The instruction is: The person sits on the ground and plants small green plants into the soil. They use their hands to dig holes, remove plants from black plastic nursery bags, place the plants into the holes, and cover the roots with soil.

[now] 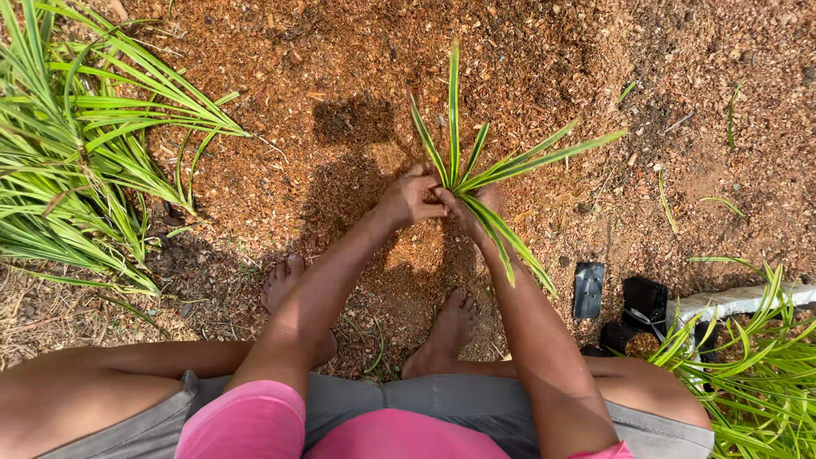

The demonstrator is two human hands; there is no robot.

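Loose reddish-brown mulch [527, 59] covers the ground in bright sun, where a squatting person's bare feet [442, 331] rest just behind the work. The fingers of the left hand [406, 197] and right hand [469, 206] are curled together, clamped on the base of 1 small striped-leaf plant [476, 166] at the mulch surface; the step looks like setting it in place, and I judge firming the mulch round the base calls for keeping the plant upright. Its long axis rises from the hands, leaves fanning away and to the right.
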